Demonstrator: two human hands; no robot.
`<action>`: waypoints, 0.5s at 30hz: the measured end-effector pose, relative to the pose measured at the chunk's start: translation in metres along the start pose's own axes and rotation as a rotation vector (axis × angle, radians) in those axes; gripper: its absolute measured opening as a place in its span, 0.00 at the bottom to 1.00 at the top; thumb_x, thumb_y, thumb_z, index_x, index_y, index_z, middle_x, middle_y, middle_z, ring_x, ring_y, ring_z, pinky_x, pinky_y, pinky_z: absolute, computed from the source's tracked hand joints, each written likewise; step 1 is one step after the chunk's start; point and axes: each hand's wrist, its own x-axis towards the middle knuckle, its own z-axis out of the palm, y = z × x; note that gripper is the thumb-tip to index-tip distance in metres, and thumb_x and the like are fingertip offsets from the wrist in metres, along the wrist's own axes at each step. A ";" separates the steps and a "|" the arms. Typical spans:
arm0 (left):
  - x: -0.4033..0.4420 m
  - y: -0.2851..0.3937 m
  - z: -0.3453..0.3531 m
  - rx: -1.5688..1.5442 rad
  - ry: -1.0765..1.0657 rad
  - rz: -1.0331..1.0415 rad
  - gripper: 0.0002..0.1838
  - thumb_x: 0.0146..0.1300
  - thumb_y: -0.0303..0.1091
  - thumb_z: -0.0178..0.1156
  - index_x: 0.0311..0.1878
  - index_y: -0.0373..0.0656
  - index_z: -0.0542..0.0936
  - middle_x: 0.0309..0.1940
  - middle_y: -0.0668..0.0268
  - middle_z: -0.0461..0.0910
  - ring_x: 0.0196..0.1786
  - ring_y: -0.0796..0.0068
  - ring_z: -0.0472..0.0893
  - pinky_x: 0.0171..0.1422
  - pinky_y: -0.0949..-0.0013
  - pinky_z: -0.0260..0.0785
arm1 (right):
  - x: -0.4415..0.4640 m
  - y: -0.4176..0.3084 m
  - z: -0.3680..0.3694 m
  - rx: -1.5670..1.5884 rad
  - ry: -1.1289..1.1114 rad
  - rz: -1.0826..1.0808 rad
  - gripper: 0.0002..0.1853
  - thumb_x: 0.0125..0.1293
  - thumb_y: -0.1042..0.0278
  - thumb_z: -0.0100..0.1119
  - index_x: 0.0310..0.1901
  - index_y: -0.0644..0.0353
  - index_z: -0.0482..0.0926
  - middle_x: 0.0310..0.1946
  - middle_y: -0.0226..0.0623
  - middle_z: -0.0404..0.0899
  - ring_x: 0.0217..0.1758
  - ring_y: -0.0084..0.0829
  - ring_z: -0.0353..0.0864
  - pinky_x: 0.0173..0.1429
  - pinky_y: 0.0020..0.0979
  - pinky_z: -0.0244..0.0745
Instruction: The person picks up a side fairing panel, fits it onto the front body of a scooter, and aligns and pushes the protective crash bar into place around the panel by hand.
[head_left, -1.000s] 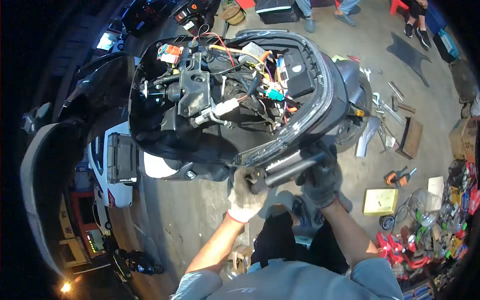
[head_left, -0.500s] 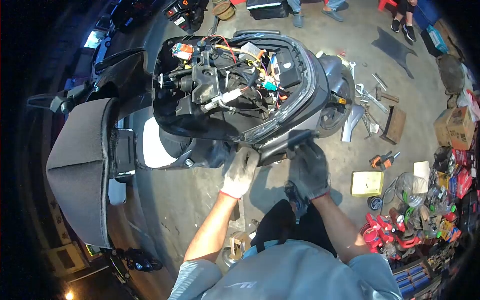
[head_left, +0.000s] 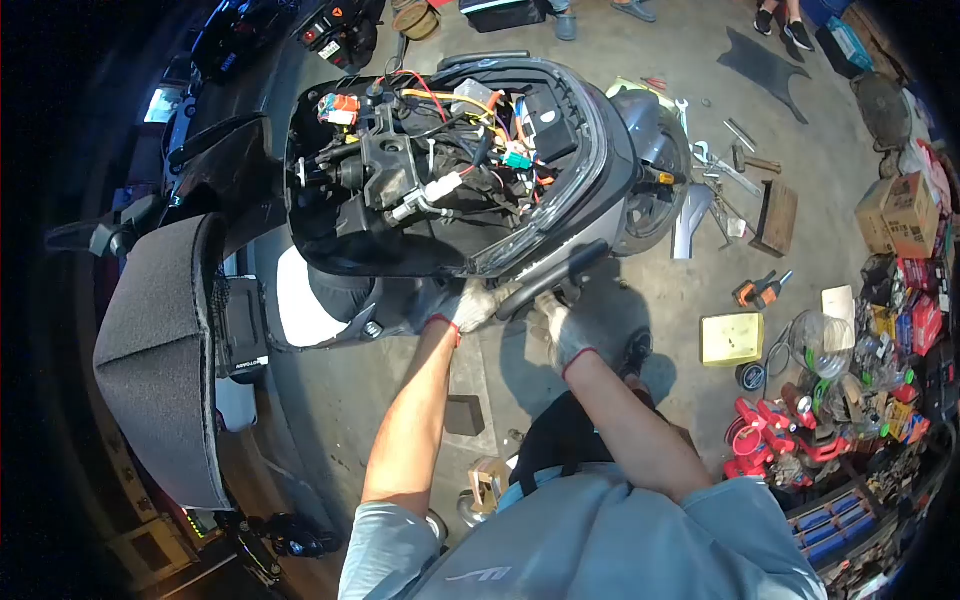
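Note:
A scooter [head_left: 590,215] stands across the view with its seat [head_left: 150,350] swung up at the left and wiring exposed in its open body. A black curved bar [head_left: 555,277] runs along its near side. My left hand [head_left: 480,303], in a pale work glove, is at the bar's left end, fingers bent and partly hidden against the body. My right hand [head_left: 557,325], also gloved, is just below the bar with its fingertips up against the underside. What either hand grips cannot be made out.
On the floor to the right lie wrenches [head_left: 725,172], a hammer [head_left: 757,160], a wooden box [head_left: 775,220], an orange-black drill [head_left: 762,290] and a yellow tray [head_left: 732,340]. Red tools and bottles crowd the lower right. Another person's feet [head_left: 785,30] show at the top.
The black bar has come down against the scooter's side from my hands. My right hand has moved left, nearer my left hand. The view has shifted, and the raised seat shows more fully.

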 end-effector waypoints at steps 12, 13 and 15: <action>0.002 0.009 0.000 0.190 -0.062 0.287 0.28 0.60 0.39 0.67 0.60 0.37 0.73 0.55 0.56 0.77 0.56 0.66 0.75 0.60 0.63 0.68 | 0.008 0.001 0.018 0.239 -0.234 0.023 0.06 0.73 0.61 0.47 0.44 0.50 0.74 0.34 0.28 0.79 0.30 0.22 0.74 0.31 0.25 0.69; 0.004 0.007 0.000 0.144 -0.076 0.274 0.29 0.61 0.40 0.67 0.62 0.38 0.71 0.58 0.55 0.75 0.58 0.65 0.73 0.63 0.62 0.66 | 0.010 0.001 0.019 0.193 -0.216 0.039 0.07 0.74 0.60 0.46 0.44 0.50 0.74 0.34 0.29 0.79 0.30 0.22 0.74 0.31 0.25 0.68; 0.008 0.001 -0.004 0.100 -0.094 0.254 0.30 0.61 0.40 0.66 0.64 0.38 0.70 0.60 0.54 0.73 0.61 0.65 0.71 0.66 0.62 0.63 | 0.015 0.002 0.020 0.165 -0.214 0.048 0.14 0.75 0.55 0.41 0.46 0.54 0.74 0.36 0.31 0.80 0.29 0.21 0.75 0.31 0.24 0.70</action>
